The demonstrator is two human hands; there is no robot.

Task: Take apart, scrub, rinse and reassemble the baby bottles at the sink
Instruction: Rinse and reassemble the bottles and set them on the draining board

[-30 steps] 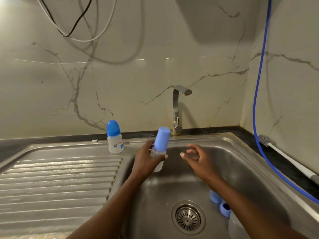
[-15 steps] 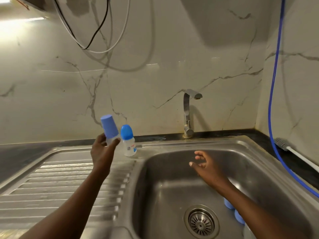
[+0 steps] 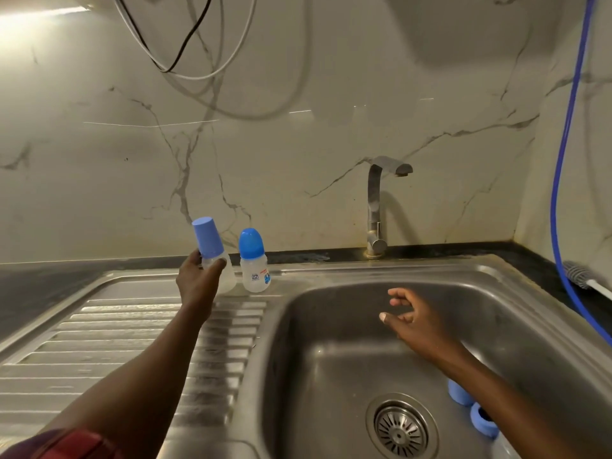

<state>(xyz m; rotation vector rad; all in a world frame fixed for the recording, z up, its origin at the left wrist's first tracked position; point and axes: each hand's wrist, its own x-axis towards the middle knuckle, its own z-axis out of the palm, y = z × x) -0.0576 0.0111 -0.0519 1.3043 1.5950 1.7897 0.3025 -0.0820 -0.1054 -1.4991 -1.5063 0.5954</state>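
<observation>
My left hand (image 3: 198,281) grips a clear baby bottle with a flat-topped blue cap (image 3: 212,251), tilted slightly left, its base at the back of the drainboard (image 3: 132,326). Just to its right stands a second baby bottle with a rounded blue cap (image 3: 253,260), upright and printed on the front. My right hand (image 3: 414,318) hovers over the sink basin (image 3: 331,359), fingers loosely spread, holding nothing. Two blue bottle parts (image 3: 473,409) lie on the basin floor at the right, partly hidden by my right forearm.
The tap (image 3: 381,207) stands behind the basin, no water running. A drain strainer (image 3: 400,432) sits in the basin floor. A bottle brush (image 3: 583,274) lies on the dark counter at the right under a hanging blue hose (image 3: 563,160). Cables dangle on the marble wall.
My left hand carried the flat-capped bottle from over the basin leftward to the drainboard, beside the standing bottle. My right hand stayed over the basin, empty.
</observation>
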